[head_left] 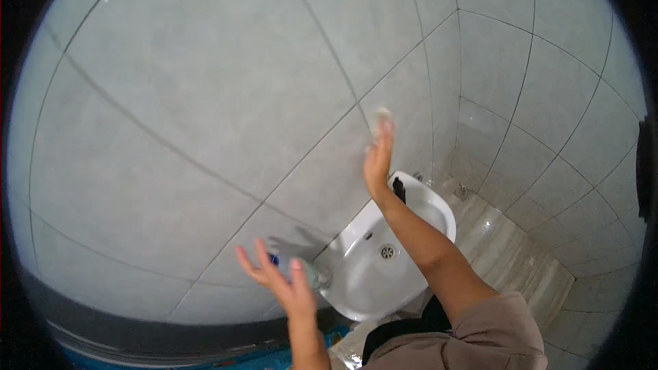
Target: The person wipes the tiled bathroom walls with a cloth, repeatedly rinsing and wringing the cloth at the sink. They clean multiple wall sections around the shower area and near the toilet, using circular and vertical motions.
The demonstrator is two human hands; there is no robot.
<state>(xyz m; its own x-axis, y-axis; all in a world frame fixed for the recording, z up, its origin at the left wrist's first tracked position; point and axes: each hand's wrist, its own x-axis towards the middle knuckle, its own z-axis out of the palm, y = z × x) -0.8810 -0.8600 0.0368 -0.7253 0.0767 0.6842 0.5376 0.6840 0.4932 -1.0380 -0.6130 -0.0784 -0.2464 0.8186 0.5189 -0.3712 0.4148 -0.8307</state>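
Observation:
My right hand [378, 161] is raised against the grey tiled wall [288, 96], above the back of the sink. At its fingertips is a small, rounded, pale cream thing [381, 116], pressed to or held close by the tiles; blur hides its exact kind. To the left, my left hand [282, 286] is lifted with its fingers spread and nothing in it. Partly hidden behind that hand stands a clear bottle [314, 275] with some blue on it, beside the sink's left end. Below my right forearm lies the white washbasin [349, 281].
A black tap [399, 190] rises from the basin's far right corner, and a round metal drain [388, 252] sits in its bowl. Right of the basin runs a wet-looking, streaked floor [507, 233] with a floor drain [461, 193]. Tiled walls meet in a corner behind.

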